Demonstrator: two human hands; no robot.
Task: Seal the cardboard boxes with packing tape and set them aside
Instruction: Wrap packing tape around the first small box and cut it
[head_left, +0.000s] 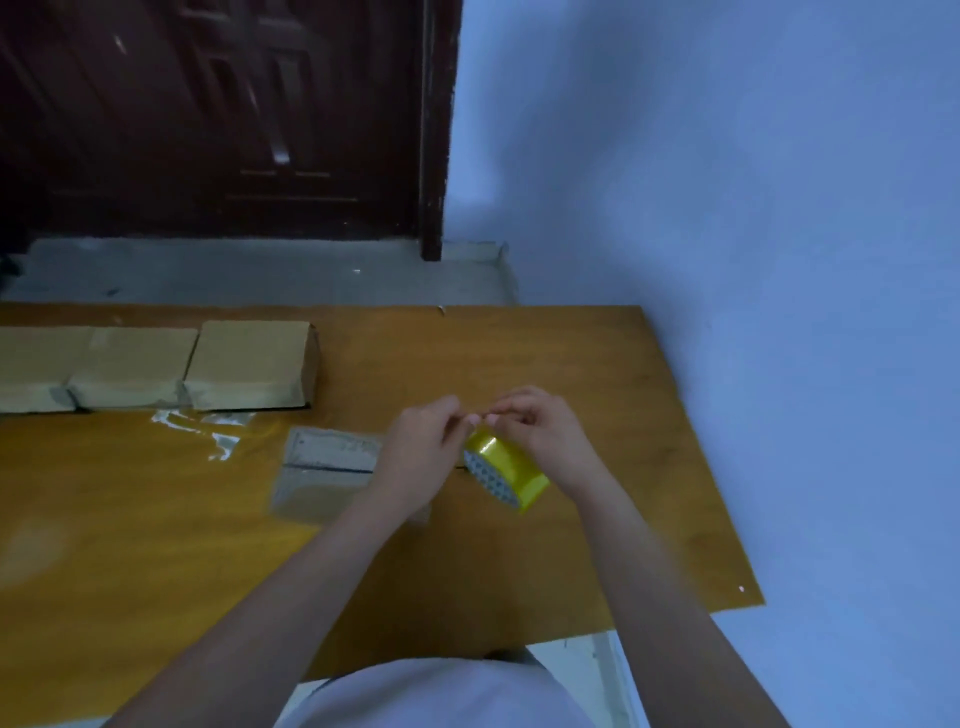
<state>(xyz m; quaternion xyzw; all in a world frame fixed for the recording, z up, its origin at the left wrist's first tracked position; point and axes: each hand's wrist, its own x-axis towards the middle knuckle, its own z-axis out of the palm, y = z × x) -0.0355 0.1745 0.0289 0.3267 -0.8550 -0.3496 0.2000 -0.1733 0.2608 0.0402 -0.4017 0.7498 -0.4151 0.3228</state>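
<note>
Yellow-tinted packing tape on a roll with a patterned core is held above the orange-brown wooden surface, gripped by the right hand while the left hand pinches at its free end. Three brown cardboard boxes are seen lined up at the far left, apparently sealed, and one blurred box beside the left wrist is judged still to be taped. No brand or writing can be read.

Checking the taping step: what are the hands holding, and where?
Both hands, left hand and right hand, hold the tape roll, pinching at its upper outer edge.
</note>
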